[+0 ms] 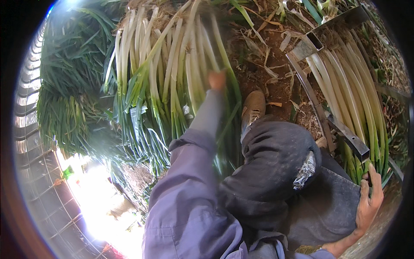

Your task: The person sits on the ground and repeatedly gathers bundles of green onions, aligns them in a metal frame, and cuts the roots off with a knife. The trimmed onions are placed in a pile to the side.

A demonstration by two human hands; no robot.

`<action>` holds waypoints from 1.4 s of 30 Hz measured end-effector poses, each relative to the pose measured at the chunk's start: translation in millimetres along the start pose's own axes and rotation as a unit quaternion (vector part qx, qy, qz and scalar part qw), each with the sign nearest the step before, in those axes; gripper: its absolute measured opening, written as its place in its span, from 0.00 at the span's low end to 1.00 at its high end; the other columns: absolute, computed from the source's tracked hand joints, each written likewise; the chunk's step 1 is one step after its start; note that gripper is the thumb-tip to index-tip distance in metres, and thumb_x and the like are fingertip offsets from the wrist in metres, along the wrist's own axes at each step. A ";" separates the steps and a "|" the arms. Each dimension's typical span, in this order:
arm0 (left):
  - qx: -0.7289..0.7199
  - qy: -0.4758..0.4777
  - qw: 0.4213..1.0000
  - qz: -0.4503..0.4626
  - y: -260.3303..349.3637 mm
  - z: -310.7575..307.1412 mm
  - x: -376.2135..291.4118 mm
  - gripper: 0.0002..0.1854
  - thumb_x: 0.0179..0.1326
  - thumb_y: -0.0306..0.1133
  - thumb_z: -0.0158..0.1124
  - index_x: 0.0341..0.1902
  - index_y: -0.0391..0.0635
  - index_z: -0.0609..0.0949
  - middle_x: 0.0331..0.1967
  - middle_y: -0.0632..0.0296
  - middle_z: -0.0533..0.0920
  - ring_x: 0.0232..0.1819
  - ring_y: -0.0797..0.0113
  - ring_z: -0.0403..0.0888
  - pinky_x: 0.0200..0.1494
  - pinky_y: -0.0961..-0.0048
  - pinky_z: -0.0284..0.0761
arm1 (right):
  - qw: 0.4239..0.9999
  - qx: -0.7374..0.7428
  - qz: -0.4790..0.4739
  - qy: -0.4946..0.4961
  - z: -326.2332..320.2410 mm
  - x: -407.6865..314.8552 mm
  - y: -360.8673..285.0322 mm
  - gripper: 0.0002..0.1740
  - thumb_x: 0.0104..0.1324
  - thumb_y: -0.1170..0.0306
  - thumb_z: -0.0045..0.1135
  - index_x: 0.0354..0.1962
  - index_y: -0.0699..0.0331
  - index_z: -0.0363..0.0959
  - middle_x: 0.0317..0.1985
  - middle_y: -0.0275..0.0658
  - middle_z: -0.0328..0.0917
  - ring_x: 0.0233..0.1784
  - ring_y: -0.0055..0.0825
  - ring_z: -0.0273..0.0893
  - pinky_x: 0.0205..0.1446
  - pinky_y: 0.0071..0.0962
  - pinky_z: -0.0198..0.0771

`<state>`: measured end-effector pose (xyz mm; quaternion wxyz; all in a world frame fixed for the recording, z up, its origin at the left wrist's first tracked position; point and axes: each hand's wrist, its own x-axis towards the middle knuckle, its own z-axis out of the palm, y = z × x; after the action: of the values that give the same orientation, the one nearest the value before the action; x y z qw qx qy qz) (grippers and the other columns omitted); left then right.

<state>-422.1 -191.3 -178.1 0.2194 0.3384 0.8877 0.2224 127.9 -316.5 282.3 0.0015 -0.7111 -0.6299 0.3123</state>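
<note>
My left hand [216, 80], blurred, is at the right side of a thick pile of leeks or large green onions [174, 71]. A single pale stalk [223, 48] runs beside this hand; blur hides whether the fingers hold it. To the right, a bundle of long stalks [347, 87] lies in a metal frame [309, 79], roots away from me and green ends towards me. My right hand [368, 197] is by the green ends, thumb and finger apart, fingertips at the leaves just below the square metal tube [351, 139] of the frame.
A shoe [254, 105] and a bent knee [278, 155] in dark, torn trousers stand between pile and frame. Dry husks [271, 71] litter the reddish soil. More dark green leaves [74, 64] are heaped at the left, beside wire mesh [48, 181] and a glaring bright patch.
</note>
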 end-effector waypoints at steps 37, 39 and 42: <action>-0.060 -0.217 0.966 0.126 48.6 -133.7 -106.8 0.52 0.55 0.48 0.80 0.73 0.26 0.63 0.67 0.35 0.72 0.71 0.44 0.71 0.72 0.56 0.70 | 0.991 0.053 -0.113 0.059 8.7 -13.7 -3.1 0.20 0.75 0.73 0.59 0.60 0.75 0.75 0.51 0.56 0.82 0.51 0.48 0.82 0.59 0.37 0.74; -0.078 -0.208 0.963 0.151 65.4 -151.7 -133.3 0.54 0.57 0.47 0.79 0.75 0.26 0.60 0.70 0.34 0.70 0.73 0.43 0.70 0.76 0.55 0.66 | 0.990 0.034 -0.125 0.061 5.4 -15.6 -4.5 0.20 0.74 0.73 0.59 0.60 0.75 0.75 0.54 0.58 0.82 0.56 0.51 0.83 0.61 0.37 0.74; -0.097 -0.201 0.960 0.172 85.0 -182.6 -149.9 0.57 0.58 0.46 0.79 0.78 0.25 0.55 0.73 0.33 0.67 0.76 0.42 0.67 0.79 0.55 0.60 | 0.983 0.051 -0.159 0.077 12.4 -11.3 1.1 0.20 0.74 0.72 0.60 0.60 0.74 0.76 0.56 0.59 0.82 0.59 0.52 0.82 0.62 0.39 0.74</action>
<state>-376.8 -283.8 50.8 0.3828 0.5011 0.7279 0.2692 123.3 -331.7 277.0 0.1353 -0.6230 -0.7160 0.2844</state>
